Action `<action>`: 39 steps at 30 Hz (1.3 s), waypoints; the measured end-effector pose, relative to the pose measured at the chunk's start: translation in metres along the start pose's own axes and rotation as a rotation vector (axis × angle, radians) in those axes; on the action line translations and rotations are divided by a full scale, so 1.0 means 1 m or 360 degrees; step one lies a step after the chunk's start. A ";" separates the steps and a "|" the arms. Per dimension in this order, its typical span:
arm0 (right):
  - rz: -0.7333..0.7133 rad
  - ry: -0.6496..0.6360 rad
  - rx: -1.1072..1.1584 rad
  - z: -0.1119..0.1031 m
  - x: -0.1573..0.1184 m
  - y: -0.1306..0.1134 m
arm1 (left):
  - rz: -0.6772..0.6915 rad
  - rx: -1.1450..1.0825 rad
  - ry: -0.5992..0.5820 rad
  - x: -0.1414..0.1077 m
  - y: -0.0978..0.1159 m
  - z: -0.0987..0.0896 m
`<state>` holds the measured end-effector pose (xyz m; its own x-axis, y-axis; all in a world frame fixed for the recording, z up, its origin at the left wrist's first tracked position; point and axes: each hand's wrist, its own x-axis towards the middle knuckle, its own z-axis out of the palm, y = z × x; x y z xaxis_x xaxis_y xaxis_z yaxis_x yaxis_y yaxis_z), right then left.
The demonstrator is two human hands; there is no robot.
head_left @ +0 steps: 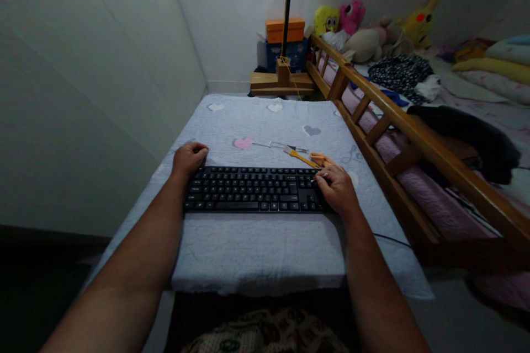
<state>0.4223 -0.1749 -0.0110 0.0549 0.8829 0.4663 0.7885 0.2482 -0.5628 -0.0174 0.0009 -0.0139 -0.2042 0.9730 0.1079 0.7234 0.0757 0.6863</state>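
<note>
Nearest is patterned fabric [265, 336] on the person's lap, below the front edge of the tabletop [256, 248]. A black keyboard [244, 190] lies flat across the middle, its long side facing the person. The right hand [338, 186] is over its right end, with a narrow grip pinching what looks like a white swab [313, 180]; whether the tip touches a key cannot be told. The left hand [189, 159] curls at the keyboard's far left corner; I cannot tell if that grip clasps the edge or only rests there.

To work well here, I would steady the keyboard with the left hand, hold the swab close to its tip, lay it at a low slant, and use short, light strokes along the gaps.

A black cable [391, 240] runs toward the right side of the tabletop. Just beyond the keyboard lie a yellow-handled brush [301, 158], an orange item [318, 158] near the right hand, and thin metal tools [281, 144]. Pale cloth with hearts covers the surface.

Farther off, a wooden bed rail [383, 105] flanks the right side; a wooden stand [265, 84], stacked boxes [285, 30] and plush toys [351, 16] sit near the dim back wall.
</note>
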 end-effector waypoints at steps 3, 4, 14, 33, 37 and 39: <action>-0.0003 0.0000 0.0011 -0.001 0.000 -0.001 | -0.0010 -0.0009 0.0008 -0.001 0.002 -0.001; -0.0009 -0.0001 0.0016 -0.001 0.000 -0.001 | -0.0012 -0.0015 0.0010 -0.002 0.003 -0.001; -0.0017 -0.0036 0.0026 -0.005 0.001 -0.003 | 0.0005 -0.0018 -0.0002 -0.002 0.001 0.000; -0.0010 -0.0044 0.0025 -0.004 0.000 -0.002 | -0.0023 -0.0005 -0.0015 -0.001 0.002 0.000; -0.0003 -0.0046 0.0021 -0.004 -0.001 -0.002 | -0.0003 0.0014 -0.0011 -0.001 0.001 -0.001; -0.0003 -0.0045 0.0010 -0.004 -0.001 -0.001 | 0.0006 0.0020 -0.0012 -0.001 0.001 -0.002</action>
<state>0.4235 -0.1774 -0.0080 0.0360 0.8933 0.4481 0.7846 0.2525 -0.5663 -0.0175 -0.0007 -0.0124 -0.1963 0.9749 0.1052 0.7322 0.0744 0.6770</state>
